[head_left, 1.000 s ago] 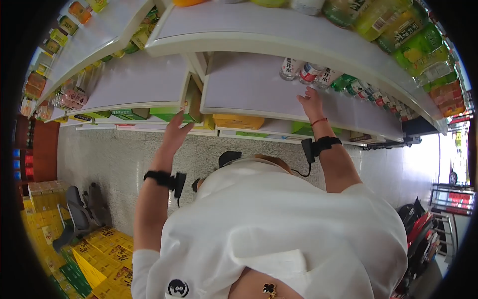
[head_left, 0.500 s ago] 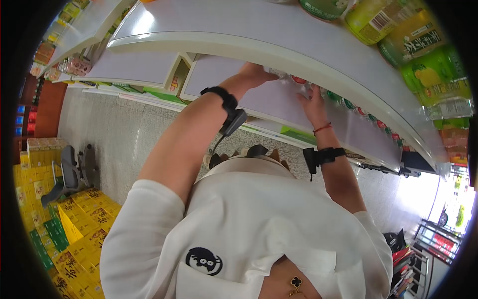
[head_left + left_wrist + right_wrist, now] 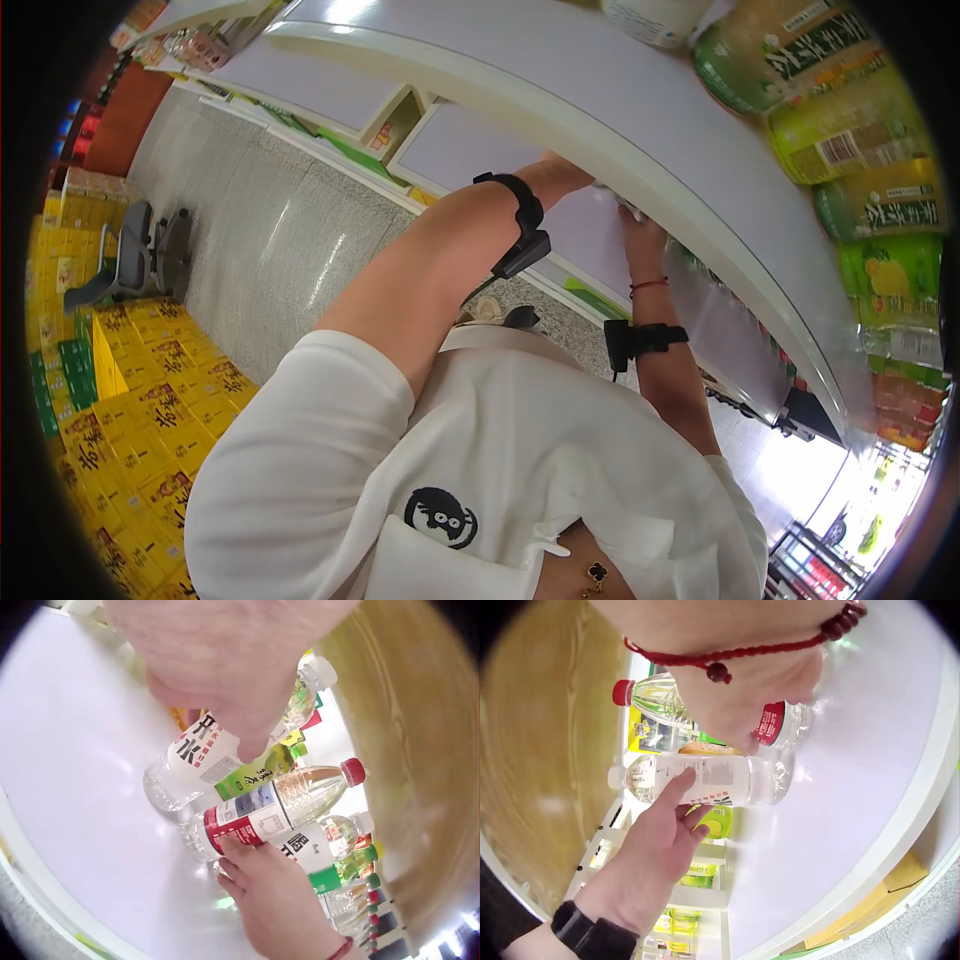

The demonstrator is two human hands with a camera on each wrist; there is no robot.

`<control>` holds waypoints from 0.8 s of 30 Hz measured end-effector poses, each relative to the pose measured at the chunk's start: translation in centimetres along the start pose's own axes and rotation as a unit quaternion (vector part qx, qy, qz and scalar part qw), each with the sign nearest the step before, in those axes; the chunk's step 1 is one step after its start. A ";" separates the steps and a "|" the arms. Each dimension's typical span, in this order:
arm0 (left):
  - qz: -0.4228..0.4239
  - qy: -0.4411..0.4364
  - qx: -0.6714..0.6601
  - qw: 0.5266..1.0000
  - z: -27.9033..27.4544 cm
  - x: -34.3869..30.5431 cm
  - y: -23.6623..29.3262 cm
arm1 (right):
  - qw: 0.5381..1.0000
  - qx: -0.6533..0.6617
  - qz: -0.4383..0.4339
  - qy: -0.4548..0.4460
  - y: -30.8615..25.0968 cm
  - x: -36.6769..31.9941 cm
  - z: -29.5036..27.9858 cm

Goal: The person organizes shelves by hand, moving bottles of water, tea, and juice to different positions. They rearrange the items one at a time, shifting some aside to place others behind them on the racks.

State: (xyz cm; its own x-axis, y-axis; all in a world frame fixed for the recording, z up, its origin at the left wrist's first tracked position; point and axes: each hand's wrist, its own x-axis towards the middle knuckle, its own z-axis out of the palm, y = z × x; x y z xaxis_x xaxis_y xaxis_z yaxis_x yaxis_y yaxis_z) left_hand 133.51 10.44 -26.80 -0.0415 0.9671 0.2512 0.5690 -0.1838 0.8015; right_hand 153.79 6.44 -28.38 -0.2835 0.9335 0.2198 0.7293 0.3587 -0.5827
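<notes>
My left hand grips a clear water bottle with a white label and white cap, thumb across the label. The bottle stands on the lower shelf. Beside it is a clear bottle with a red label and red cap. My right hand holds this one low down, fingers at the label. A second white-labelled bottle stands just past it. In the head view both hands are partly under the upper shelf, which hides most of the bottles.
Several large drink bottles stand on the upper shelf, above my hands. More small bottles run along the lower shelf past my right hand. Yellow cartons are stacked on the floor to the left, near a grey chair.
My left hand has reached from the shelf's left part rightward and inward to the white-labelled bottle and taken hold of it. My right hand has closed in on the red-labelled bottle. My body leans closer.
</notes>
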 end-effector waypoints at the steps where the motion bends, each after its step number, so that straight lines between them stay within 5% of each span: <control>1: -0.004 0.011 0.001 1.000 0.0 -0.7 -0.6 | 0.999 0.016 0.032 -0.005 0.4 0.1 0.4; 4: -0.009 0.043 0.001 0.999 -1.9 -1.3 -0.9 | 0.982 0.174 0.078 0.020 0.4 0.7 1.0; 9: -0.060 0.077 0.051 0.994 -6.9 -4.5 2.0 | 0.979 0.174 0.103 0.021 -0.6 0.9 0.7; 24: -0.192 0.137 0.174 0.956 -23.7 -12.0 -1.5 | 0.984 0.143 0.095 0.046 -0.6 4.0 2.0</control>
State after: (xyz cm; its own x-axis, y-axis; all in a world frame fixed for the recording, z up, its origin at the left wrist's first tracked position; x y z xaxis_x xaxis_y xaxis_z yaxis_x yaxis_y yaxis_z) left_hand 113.69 -5.04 -18.14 -0.4895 0.8598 0.1453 0.7048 0.2920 0.6465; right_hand 150.97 9.91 -28.74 -0.0916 0.9849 0.1470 0.5551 0.1731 -0.8135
